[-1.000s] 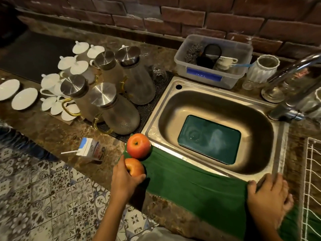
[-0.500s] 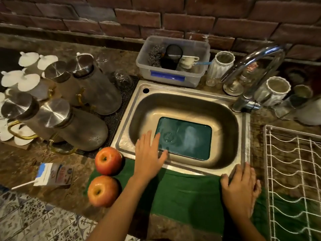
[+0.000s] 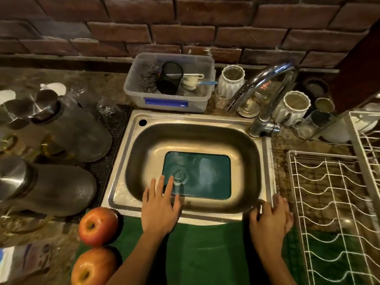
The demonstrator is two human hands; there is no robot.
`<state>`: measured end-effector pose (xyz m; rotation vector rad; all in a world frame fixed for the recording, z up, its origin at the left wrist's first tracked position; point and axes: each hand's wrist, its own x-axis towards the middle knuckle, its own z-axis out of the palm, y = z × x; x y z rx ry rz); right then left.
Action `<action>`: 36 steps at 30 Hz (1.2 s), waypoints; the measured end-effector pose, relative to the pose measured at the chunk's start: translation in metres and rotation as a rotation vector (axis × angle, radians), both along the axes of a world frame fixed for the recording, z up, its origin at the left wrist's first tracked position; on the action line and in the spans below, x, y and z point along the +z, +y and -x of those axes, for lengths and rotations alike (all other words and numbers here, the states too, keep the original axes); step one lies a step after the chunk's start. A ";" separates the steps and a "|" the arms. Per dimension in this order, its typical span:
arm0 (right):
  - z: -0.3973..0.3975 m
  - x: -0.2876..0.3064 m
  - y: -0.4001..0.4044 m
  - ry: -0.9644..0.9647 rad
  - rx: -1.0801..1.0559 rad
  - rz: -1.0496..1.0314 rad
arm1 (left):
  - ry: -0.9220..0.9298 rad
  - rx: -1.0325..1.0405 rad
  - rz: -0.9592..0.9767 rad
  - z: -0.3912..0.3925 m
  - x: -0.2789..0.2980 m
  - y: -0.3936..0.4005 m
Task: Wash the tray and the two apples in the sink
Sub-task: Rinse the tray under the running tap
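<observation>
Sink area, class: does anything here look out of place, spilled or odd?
Mildly: the two red apples to be washed sit at the counter's near edge, on the green cloth's left end. The green rectangular tray lies flat in the steel sink. Nothing looks spilled or broken.

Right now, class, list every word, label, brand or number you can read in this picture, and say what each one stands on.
No text can be read in this view.
Small carton at the lower left: printing on it, too blurred to read.
Blue label on the clear plastic box: no lettering can be made out.
Red marks behind the tap: illegible.
</observation>
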<state>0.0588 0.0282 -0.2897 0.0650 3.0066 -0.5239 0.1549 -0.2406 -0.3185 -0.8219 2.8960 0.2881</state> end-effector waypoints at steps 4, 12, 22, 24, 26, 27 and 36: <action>0.073 0.042 -0.035 0.077 -0.104 0.471 | -0.013 -0.009 0.011 -0.001 -0.003 -0.002; 0.230 0.084 -0.063 0.030 -0.365 0.672 | -0.023 0.007 0.006 -0.001 -0.001 -0.001; 0.259 0.069 -0.051 -0.031 -0.536 0.559 | -0.028 0.015 0.000 0.001 0.000 0.000; 0.263 0.069 -0.050 -0.050 -0.537 0.569 | -0.032 0.017 0.002 0.001 0.001 0.000; 0.263 0.068 -0.048 -0.023 -0.536 0.614 | -0.030 0.017 0.001 0.001 0.002 0.000; 0.261 0.066 -0.047 -0.010 -0.530 0.648 | -0.029 0.016 0.001 0.001 0.002 0.001; 0.259 0.063 -0.050 0.049 -0.605 0.732 | -0.019 0.017 0.005 0.002 0.005 0.001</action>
